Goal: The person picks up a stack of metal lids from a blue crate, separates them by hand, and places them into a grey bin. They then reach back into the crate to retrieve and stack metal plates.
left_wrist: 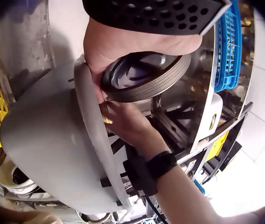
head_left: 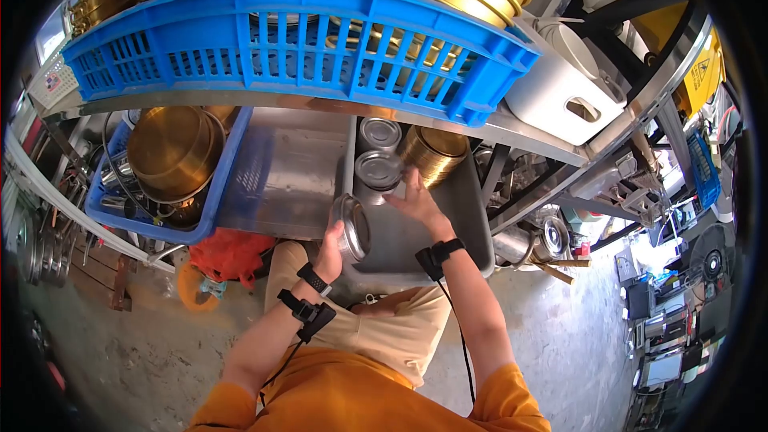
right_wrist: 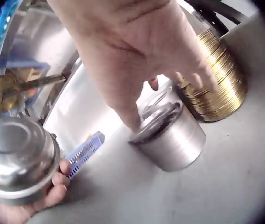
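Observation:
My left hand [head_left: 329, 251] grips a short stack of nested steel bowls [head_left: 353, 228] at the near edge of the grey tub [head_left: 468, 232]. Several stacked rims show along the side of these bowls in the left wrist view, and a rounded base in the right wrist view. Over the tub, my right hand [head_left: 421, 206] reaches down with fingers spread and thumb right at the rim of a second steel stack [right_wrist: 176, 147]. Its fingertips overlap a stack of gold-coloured dishes [right_wrist: 223, 88] beside it. Another steel stack [head_left: 379, 133] stands farther back in the tub.
A blue crate [head_left: 304, 40] of gold-coloured pans sits on the shelf above the tub. To the left are a metal tray [head_left: 280, 168] and a blue basket [head_left: 188, 235] with gold-coloured pots. A white container [head_left: 552, 96] stands on the shelf's right end.

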The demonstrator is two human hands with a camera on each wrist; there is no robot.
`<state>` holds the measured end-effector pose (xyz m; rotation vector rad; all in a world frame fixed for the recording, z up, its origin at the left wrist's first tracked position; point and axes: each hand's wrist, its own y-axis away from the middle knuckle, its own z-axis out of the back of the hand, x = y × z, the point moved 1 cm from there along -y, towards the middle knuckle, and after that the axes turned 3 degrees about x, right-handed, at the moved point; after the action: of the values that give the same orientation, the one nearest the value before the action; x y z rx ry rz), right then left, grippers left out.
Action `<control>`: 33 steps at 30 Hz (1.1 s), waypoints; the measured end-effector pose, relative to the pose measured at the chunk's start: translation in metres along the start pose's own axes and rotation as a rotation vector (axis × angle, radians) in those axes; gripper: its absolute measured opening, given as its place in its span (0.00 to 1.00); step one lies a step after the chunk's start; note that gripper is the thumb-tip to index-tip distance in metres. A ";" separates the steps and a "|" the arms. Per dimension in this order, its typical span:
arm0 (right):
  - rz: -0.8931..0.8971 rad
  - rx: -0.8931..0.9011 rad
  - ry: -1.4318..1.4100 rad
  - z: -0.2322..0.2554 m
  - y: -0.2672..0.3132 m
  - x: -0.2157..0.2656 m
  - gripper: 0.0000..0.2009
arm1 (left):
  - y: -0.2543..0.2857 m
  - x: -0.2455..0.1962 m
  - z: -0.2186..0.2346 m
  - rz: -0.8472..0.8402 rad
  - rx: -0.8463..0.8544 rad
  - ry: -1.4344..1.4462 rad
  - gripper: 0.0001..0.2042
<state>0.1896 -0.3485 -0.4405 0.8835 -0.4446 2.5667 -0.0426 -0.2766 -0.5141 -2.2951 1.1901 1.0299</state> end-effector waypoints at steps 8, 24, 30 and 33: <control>0.011 0.047 0.084 -0.016 0.020 0.029 0.41 | 0.011 -0.029 -0.023 0.068 0.068 -0.061 0.30; 0.031 0.019 0.447 -0.022 0.007 0.026 0.30 | 0.007 -0.012 -0.008 -0.042 0.017 -0.073 0.28; -0.204 0.322 -0.185 0.016 0.046 0.114 0.33 | 0.014 -0.040 -0.032 0.062 0.051 -0.058 0.31; -0.271 0.452 -0.208 0.021 0.062 0.139 0.38 | 0.016 -0.045 -0.039 -0.130 0.113 -0.393 0.36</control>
<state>0.0715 -0.3759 -0.3464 1.2734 0.2040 2.3642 -0.0553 -0.2846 -0.4540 -1.9377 0.9030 1.2555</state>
